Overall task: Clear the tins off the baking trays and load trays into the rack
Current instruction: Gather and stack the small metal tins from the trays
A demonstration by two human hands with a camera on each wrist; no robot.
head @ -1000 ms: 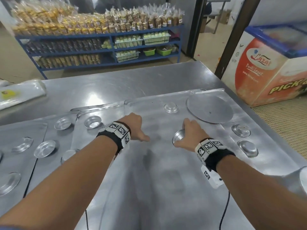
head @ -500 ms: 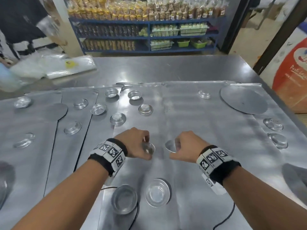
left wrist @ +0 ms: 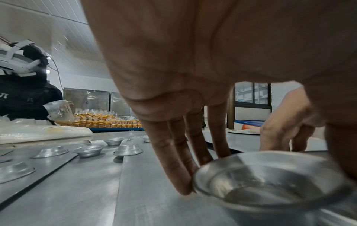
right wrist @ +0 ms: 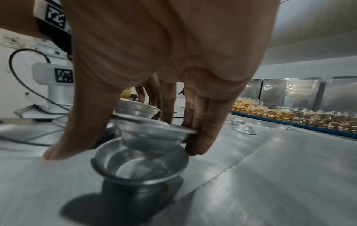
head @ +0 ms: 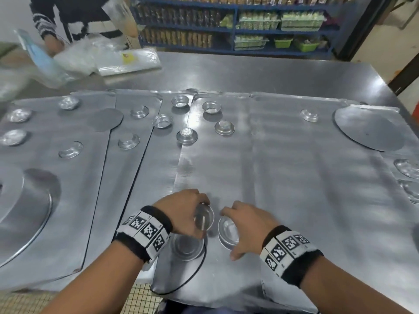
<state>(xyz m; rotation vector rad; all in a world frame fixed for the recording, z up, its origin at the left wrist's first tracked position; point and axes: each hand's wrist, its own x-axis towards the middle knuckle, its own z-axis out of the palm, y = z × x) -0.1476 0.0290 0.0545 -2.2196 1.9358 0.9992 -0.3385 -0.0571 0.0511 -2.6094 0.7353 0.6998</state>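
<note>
Each hand holds one small round aluminium tin near the front of the middle baking tray (head: pixel 294 177). My left hand (head: pixel 192 214) grips a tin (head: pixel 204 217) by its rim (left wrist: pixel 270 183), just above another tin (head: pixel 187 245) that lies on the tray. My right hand (head: pixel 240 225) pinches a second tin (head: pixel 227 226) between thumb and fingers (right wrist: pixel 201 137). That tin (right wrist: pixel 154 134) hangs tilted right over an upright tin (right wrist: pixel 139 166) on the tray, its base dipping into it. The two hands are close together.
Several loose tins (head: pixel 186 135) lie over the far parts of the overlapping trays (head: pixel 68 200). Flat round discs (head: pixel 367 130) sit far right and far left. A black cable (head: pixel 192 279) loops at the front edge. Another person (head: pixel 52 41) handles plastic bags at back left.
Both hands, each holding a tin, have drawn back toward me and lowered over the two tins lying near the front edge. The head view has tilted down and left.
</note>
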